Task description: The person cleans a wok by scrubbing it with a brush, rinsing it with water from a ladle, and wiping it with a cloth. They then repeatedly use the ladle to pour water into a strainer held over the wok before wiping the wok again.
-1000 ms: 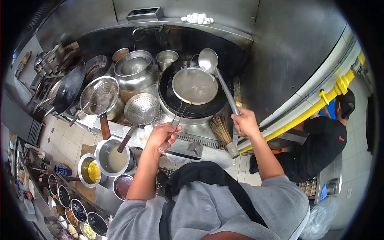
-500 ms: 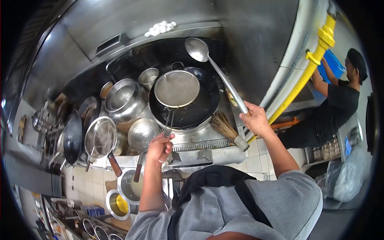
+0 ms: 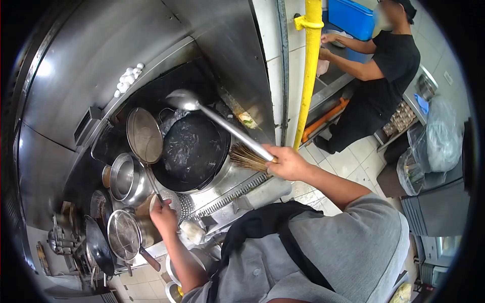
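Note:
My left hand (image 3: 164,219) is closed around the handle of a fine-mesh strainer (image 3: 145,135). The strainer is tilted at the left side of a black wok (image 3: 192,151), over its rim or just beside it. Shiny liquid shows inside the wok. With my right hand (image 3: 288,162) I grip the end of a long metal ladle (image 3: 230,127), whose bowl hangs above the wok's back edge. Below that hand, a bamboo wok brush (image 3: 247,157) lies on the stove edge. A perforated skimmer (image 3: 185,204) rests near my left hand, partly covered.
Metal pots (image 3: 125,177), another mesh strainer (image 3: 123,235) and a dark wok (image 3: 99,245) crowd the left. A white cloth (image 3: 192,231) lies at the stove's front. A yellow pipe (image 3: 307,76) rises on the right; beyond it, a co-worker (image 3: 376,91) stands at a counter.
My view has turned right. The strainer has moved from over the wok to its left side and tilted up. The ladle's bowl has come lower, over the wok's back edge.

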`<action>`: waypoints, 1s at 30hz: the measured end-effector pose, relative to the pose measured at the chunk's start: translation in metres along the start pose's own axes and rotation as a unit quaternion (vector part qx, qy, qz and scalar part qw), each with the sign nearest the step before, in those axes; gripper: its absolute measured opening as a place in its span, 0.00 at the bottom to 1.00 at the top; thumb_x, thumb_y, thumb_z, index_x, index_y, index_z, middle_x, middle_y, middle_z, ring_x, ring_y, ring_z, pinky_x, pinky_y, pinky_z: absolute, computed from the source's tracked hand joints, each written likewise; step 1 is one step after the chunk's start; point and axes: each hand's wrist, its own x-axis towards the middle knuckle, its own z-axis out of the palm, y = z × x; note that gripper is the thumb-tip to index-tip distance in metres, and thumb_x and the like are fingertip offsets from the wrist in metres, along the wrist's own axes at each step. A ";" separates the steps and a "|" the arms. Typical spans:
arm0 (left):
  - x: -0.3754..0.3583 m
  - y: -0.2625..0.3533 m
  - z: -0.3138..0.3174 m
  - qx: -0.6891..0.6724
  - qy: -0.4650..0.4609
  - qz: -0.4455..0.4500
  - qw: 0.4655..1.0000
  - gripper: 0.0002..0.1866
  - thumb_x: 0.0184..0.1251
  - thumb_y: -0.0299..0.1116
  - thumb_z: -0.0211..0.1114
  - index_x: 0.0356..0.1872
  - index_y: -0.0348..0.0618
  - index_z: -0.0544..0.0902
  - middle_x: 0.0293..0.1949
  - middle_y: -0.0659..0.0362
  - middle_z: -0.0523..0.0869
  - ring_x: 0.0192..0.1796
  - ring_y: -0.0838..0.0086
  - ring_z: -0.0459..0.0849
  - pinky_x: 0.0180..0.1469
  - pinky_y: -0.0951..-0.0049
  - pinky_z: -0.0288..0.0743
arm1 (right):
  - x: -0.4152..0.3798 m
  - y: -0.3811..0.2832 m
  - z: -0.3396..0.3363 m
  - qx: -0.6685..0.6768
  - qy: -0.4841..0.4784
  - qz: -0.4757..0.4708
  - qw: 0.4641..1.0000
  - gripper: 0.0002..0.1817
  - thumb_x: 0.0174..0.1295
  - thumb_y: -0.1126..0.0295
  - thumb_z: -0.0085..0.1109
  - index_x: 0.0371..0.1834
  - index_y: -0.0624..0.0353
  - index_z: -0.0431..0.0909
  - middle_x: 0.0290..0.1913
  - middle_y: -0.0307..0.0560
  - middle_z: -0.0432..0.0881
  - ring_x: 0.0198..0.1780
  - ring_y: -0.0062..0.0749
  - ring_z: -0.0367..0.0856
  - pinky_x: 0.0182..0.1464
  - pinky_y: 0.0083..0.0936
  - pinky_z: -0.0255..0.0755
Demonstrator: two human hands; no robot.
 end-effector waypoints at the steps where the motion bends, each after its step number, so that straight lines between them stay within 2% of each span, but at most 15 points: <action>1: -0.015 0.005 0.009 -0.053 0.001 -0.023 0.998 0.12 0.63 0.20 0.51 0.44 0.31 0.80 0.22 0.60 0.80 0.15 0.83 0.70 0.15 0.80 0.61 | 0.007 -0.001 0.010 -0.013 -0.007 -0.047 0.999 0.26 0.56 0.70 0.58 0.61 0.57 0.72 0.40 0.59 0.83 0.37 0.40 0.83 0.43 0.32 0.75; 2: -0.024 0.010 0.011 -0.058 -0.027 -0.039 0.997 0.13 0.63 0.20 0.51 0.46 0.30 0.80 0.22 0.60 0.80 0.15 0.82 0.71 0.16 0.80 0.61 | 0.021 -0.012 0.011 -0.011 -0.113 0.070 0.991 0.29 0.55 0.72 0.60 0.63 0.61 0.70 0.47 0.57 0.83 0.48 0.35 0.83 0.52 0.28 0.73; 3: -0.033 0.012 0.008 -0.067 -0.036 -0.061 0.995 0.14 0.63 0.20 0.51 0.47 0.30 0.80 0.23 0.60 0.80 0.16 0.82 0.71 0.17 0.80 0.62 | 0.024 -0.008 0.016 -0.011 -0.143 0.059 0.988 0.29 0.55 0.72 0.60 0.63 0.61 0.70 0.47 0.57 0.83 0.48 0.35 0.83 0.52 0.28 0.73; 5: -0.038 0.004 -0.002 0.039 0.015 0.008 0.999 0.15 0.64 0.19 0.51 0.50 0.30 0.78 0.27 0.58 0.82 0.17 0.81 0.74 0.19 0.79 0.65 | 0.044 0.001 0.046 -0.021 -0.073 -0.057 0.996 0.24 0.55 0.70 0.58 0.58 0.54 0.74 0.39 0.60 0.82 0.41 0.51 0.83 0.45 0.36 0.75; 7: -0.049 0.000 -0.025 0.018 0.067 0.013 0.998 0.18 0.64 0.19 0.51 0.55 0.31 0.77 0.32 0.57 0.83 0.19 0.80 0.76 0.20 0.78 0.67 | 0.043 -0.044 0.046 -0.087 -0.071 -0.001 0.994 0.26 0.54 0.70 0.60 0.59 0.56 0.73 0.43 0.59 0.83 0.45 0.52 0.83 0.48 0.36 0.75; 10: -0.065 -0.023 -0.082 -0.127 0.167 -0.063 0.976 0.22 0.65 0.18 0.48 0.61 0.34 0.72 0.39 0.56 0.83 0.19 0.80 0.77 0.17 0.80 0.68 | 0.045 -0.004 0.068 -0.143 0.014 -0.149 0.978 0.28 0.54 0.74 0.61 0.62 0.60 0.71 0.47 0.59 0.83 0.48 0.51 0.83 0.50 0.36 0.75; 11: -0.074 -0.018 -0.106 -0.149 0.184 -0.081 0.968 0.20 0.66 0.19 0.48 0.59 0.34 0.73 0.38 0.56 0.84 0.18 0.79 0.77 0.15 0.81 0.68 | 0.047 0.005 0.078 -0.112 0.024 -0.168 0.979 0.28 0.54 0.75 0.61 0.62 0.61 0.71 0.48 0.59 0.83 0.50 0.50 0.83 0.52 0.35 0.75; 13: -0.091 -0.020 -0.153 -0.157 0.197 -0.127 0.959 0.17 0.66 0.21 0.48 0.55 0.33 0.75 0.38 0.56 0.84 0.17 0.79 0.76 0.15 0.80 0.68 | 0.052 0.052 0.105 0.082 0.022 -0.087 0.993 0.27 0.56 0.75 0.61 0.62 0.62 0.72 0.49 0.60 0.82 0.52 0.46 0.82 0.55 0.31 0.73; 14: -0.096 -0.036 -0.175 -0.148 0.197 -0.154 0.957 0.14 0.66 0.21 0.49 0.50 0.33 0.76 0.37 0.56 0.84 0.16 0.79 0.75 0.15 0.80 0.68 | 0.058 0.036 0.108 0.086 0.007 -0.097 0.992 0.27 0.56 0.75 0.61 0.62 0.62 0.72 0.49 0.60 0.82 0.52 0.46 0.82 0.55 0.31 0.73; 16: -0.106 -0.067 -0.208 -0.192 0.185 -0.167 0.949 0.14 0.65 0.21 0.50 0.51 0.30 0.74 0.35 0.55 0.84 0.17 0.78 0.75 0.16 0.80 0.68 | 0.056 0.002 0.091 0.007 -0.102 0.042 0.994 0.26 0.57 0.75 0.61 0.61 0.63 0.72 0.48 0.60 0.82 0.53 0.42 0.82 0.56 0.29 0.71; 19: -0.108 -0.108 -0.217 -0.284 0.211 -0.170 0.920 0.16 0.65 0.23 0.51 0.52 0.28 0.73 0.34 0.54 0.84 0.19 0.78 0.76 0.17 0.80 0.68 | 0.056 0.000 0.104 -0.107 -0.080 -0.055 0.989 0.25 0.56 0.75 0.60 0.60 0.65 0.73 0.47 0.59 0.83 0.50 0.43 0.83 0.54 0.29 0.72; 21: -0.113 -0.128 -0.224 -0.322 0.209 -0.182 0.905 0.16 0.65 0.24 0.52 0.53 0.27 0.72 0.33 0.54 0.84 0.20 0.78 0.76 0.18 0.80 0.69 | 0.052 -0.013 0.113 -0.104 -0.094 -0.016 0.990 0.25 0.56 0.73 0.60 0.60 0.62 0.73 0.48 0.61 0.82 0.51 0.46 0.83 0.54 0.30 0.72; 25: -0.123 -0.132 -0.224 -0.235 0.194 -0.249 0.919 0.16 0.69 0.37 0.53 0.42 0.30 0.80 0.27 0.56 0.83 0.20 0.77 0.77 0.20 0.79 0.70 | 0.040 -0.027 0.118 -0.176 -0.096 0.010 0.980 0.26 0.56 0.71 0.59 0.62 0.55 0.72 0.50 0.60 0.81 0.53 0.50 0.81 0.56 0.34 0.71; 27: -0.123 -0.150 -0.231 -0.294 0.185 -0.235 0.908 0.19 0.70 0.42 0.54 0.36 0.34 0.82 0.24 0.56 0.82 0.21 0.76 0.78 0.21 0.78 0.71 | 0.040 -0.038 0.120 -0.160 -0.099 -0.014 0.982 0.27 0.56 0.71 0.59 0.63 0.56 0.71 0.50 0.61 0.81 0.54 0.50 0.80 0.56 0.34 0.71; 30: -0.129 -0.153 -0.242 -0.231 0.200 -0.237 0.922 0.19 0.70 0.44 0.55 0.37 0.35 0.82 0.25 0.56 0.82 0.21 0.75 0.79 0.21 0.77 0.72 | 0.038 -0.059 0.122 -0.158 -0.112 0.075 0.978 0.28 0.56 0.71 0.60 0.63 0.56 0.72 0.50 0.60 0.82 0.53 0.48 0.81 0.56 0.34 0.71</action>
